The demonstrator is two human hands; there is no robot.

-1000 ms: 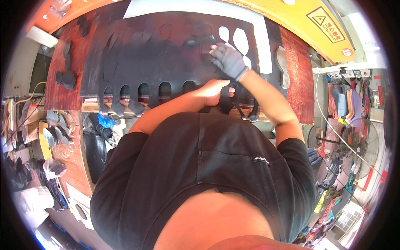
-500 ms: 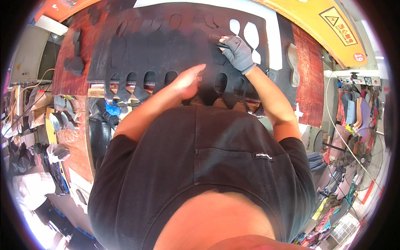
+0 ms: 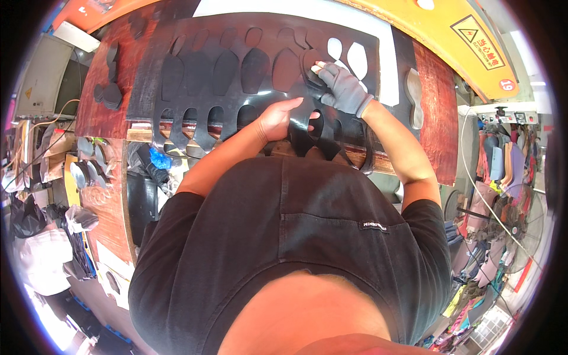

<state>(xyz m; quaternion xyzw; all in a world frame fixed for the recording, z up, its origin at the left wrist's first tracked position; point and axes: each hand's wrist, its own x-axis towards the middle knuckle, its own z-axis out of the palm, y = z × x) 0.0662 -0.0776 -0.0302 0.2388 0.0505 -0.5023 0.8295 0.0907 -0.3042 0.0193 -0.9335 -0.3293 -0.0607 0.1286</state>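
A large black sheet (image 3: 266,100) lies on the table, cut through with rows of sole-shaped outlines and openings. My bare left hand (image 3: 279,120) is closed around a narrow strip of the sheet's near edge, thumb upward and fingertips showing past the strip. My right hand (image 3: 345,90), in a grey glove with bare fingertips, pinches a dark sole-shaped piece (image 3: 311,59) near the right end of the row. The glove hides part of that piece. Beyond it, white shows through two sole-shaped holes (image 3: 357,60).
A grey metal sole-shaped die (image 3: 413,97) stands on the right of the table. Dark sole-shaped pieces (image 3: 109,94) lie on the reddish board (image 3: 89,115) at left. A yellow-orange machine beam (image 3: 455,44) with a warning label crosses the far right. Hanging materials (image 3: 503,157) crowd the right side.
My left hand has moved slightly right and nearer me, and now grips a strip of the sheet. The right hand has shifted slightly nearer me. The sheet's near edge is lifted and bent.
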